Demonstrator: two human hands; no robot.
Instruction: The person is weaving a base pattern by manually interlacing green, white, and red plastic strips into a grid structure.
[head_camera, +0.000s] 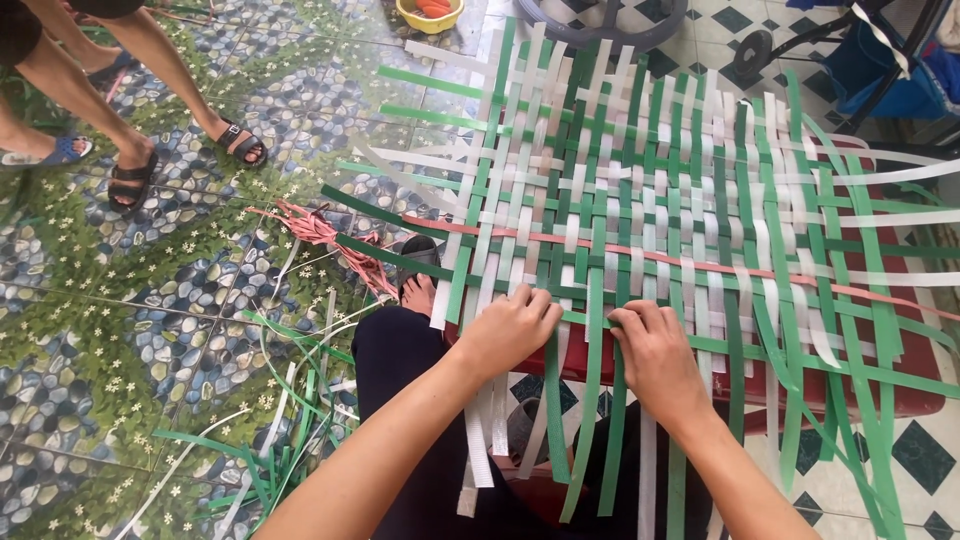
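Note:
A woven mat (640, 190) of green and white plastic strips lies over a red stool or table (905, 385) in front of me. A pink strip (700, 265) crosses it sideways. My left hand (508, 328) presses on the near edge of the weave, fingers curled onto the strips. My right hand (652, 352) rests just to its right, fingertips pinching at a green strip (592, 330) at the same edge. Loose strip ends hang down over my dark trousers (400, 360).
Loose green and white strips (285, 430) lie on the pebble-patterned floor at left, beside a reddish bundle (330, 240). Other people's legs in sandals (135, 165) stand at top left. A yellow bowl (430, 14) sits at the top, a wheeled frame (760, 50) at top right.

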